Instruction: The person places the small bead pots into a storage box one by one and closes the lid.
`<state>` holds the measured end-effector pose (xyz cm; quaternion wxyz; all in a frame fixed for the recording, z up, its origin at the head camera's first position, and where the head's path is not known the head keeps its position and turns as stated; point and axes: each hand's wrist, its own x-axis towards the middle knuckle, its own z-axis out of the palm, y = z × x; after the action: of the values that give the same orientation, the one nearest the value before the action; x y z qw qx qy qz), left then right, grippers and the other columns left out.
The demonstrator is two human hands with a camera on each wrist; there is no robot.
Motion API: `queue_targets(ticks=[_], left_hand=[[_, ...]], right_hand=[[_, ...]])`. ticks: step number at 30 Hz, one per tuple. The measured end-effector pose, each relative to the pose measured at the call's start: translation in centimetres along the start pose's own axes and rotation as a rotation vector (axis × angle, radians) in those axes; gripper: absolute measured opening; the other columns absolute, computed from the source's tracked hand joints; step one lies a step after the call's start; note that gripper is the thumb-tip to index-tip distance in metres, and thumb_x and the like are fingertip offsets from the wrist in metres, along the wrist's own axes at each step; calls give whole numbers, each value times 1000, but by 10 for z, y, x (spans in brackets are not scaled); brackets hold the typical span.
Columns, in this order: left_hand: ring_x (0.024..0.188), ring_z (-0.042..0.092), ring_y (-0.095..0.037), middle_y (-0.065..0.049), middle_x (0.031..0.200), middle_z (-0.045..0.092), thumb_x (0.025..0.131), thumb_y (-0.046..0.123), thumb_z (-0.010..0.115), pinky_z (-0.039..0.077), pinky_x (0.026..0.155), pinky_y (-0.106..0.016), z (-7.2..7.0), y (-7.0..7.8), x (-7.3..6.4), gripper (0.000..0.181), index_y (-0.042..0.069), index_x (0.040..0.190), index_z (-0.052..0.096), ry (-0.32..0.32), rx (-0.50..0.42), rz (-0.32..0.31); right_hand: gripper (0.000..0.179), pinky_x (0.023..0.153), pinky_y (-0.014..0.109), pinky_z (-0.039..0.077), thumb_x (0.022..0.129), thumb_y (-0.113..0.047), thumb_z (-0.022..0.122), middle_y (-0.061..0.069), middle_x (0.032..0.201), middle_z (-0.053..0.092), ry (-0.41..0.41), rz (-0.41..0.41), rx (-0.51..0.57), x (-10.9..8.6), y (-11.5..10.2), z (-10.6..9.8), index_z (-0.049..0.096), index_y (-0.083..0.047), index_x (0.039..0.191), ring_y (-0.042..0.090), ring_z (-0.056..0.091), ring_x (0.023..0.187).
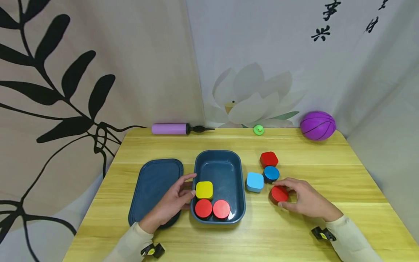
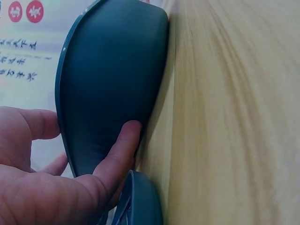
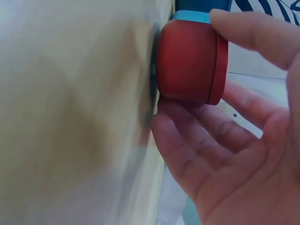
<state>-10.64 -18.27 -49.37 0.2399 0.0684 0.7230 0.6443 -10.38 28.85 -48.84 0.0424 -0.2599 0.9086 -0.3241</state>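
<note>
My left hand (image 1: 175, 202) touches the left wall of a dark blue box (image 1: 243, 182), its fingers fairly straight. In the left wrist view the thumb lies on the box's outer wall (image 2: 112, 61) and another fingertip meets the rim. A yellow square container (image 1: 204, 190) and two red round containers (image 1: 203, 209) sit in the box's near part. On the right, my right hand (image 1: 302, 198) holds a red round lidded container (image 3: 190, 61) between thumb and fingers, at the tabletop. Close by stand a light blue square container (image 1: 255, 182), a blue round one (image 1: 271, 174) and a red angular one (image 1: 269, 159).
A dark blue lid (image 1: 157, 185) lies left of the box, partly beneath my left hand and forearm. Along the table's back edge are a purple pump (image 1: 170, 128), a small green duck toy (image 1: 258, 130) and a purple ball (image 1: 318, 126). Curtains hang behind.
</note>
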Motion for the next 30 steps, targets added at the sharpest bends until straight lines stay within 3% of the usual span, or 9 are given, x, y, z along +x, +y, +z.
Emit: queue_targets(ticks=[12, 19, 30], left_hand=[[119, 59, -28, -21, 155, 45, 110, 25, 60, 61, 87, -42, 1, -1, 1, 61, 29, 164, 33, -5, 0, -8], [119, 59, -28, -21, 156, 45, 110, 25, 60, 61, 86, -41, 0, 1, 0, 60, 29, 164, 34, 5, 4, -8], [119, 59, -27, -21, 154, 46, 110, 24, 60, 61, 84, -41, 0, 0, 0, 62, 26, 165, 32, 1, 3, 0]], right_hand=[[56, 87, 35, 62, 85, -22, 91, -10, 126, 71, 62, -25, -33, 11, -19, -14, 69, -12, 136, 4, 68, 103], [56, 85, 34, 61, 86, -35, 91, -13, 122, 71, 101, -68, -60, 30, -31, -16, 70, -16, 134, 4, 67, 99], [55, 79, 31, 61, 87, -39, 89, -13, 118, 70, 100, -158, -8, 68, -60, -5, 70, -23, 135, 2, 66, 95]])
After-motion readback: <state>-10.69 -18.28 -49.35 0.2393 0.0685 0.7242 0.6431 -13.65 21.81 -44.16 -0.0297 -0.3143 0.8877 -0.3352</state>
